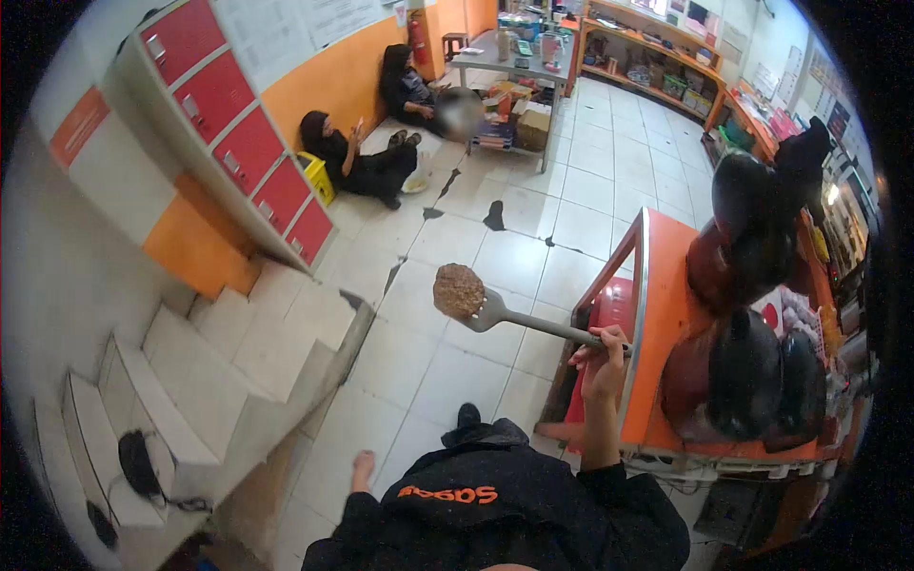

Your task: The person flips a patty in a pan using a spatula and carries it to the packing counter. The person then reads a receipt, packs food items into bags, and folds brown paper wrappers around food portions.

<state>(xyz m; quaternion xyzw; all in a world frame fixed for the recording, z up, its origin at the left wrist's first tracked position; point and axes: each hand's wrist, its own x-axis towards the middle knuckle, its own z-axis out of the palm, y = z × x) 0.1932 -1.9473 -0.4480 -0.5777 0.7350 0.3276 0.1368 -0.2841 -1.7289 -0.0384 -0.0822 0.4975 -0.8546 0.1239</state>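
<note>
My right hand (pixel 602 366) is closed around the handle of a grey spatula (pixel 543 324), held out level over the tiled floor. On its slotted blade rests a round brown patty (pixel 459 290), which covers most of the blade. My left hand (pixel 363 467) hangs low beside my body, away from the spatula. Only a small part of it shows, and its fingers cannot be made out.
Close on my right stands an orange table (pixel 657 285) bearing large dark wrapped bundles (pixel 728 371). Left are white steps (pixel 286 347) and red lockers (pixel 249 143). Two people sit by the wall near a metal table (pixel 514 59). Dark broken patches (pixel 494 216) mark the floor.
</note>
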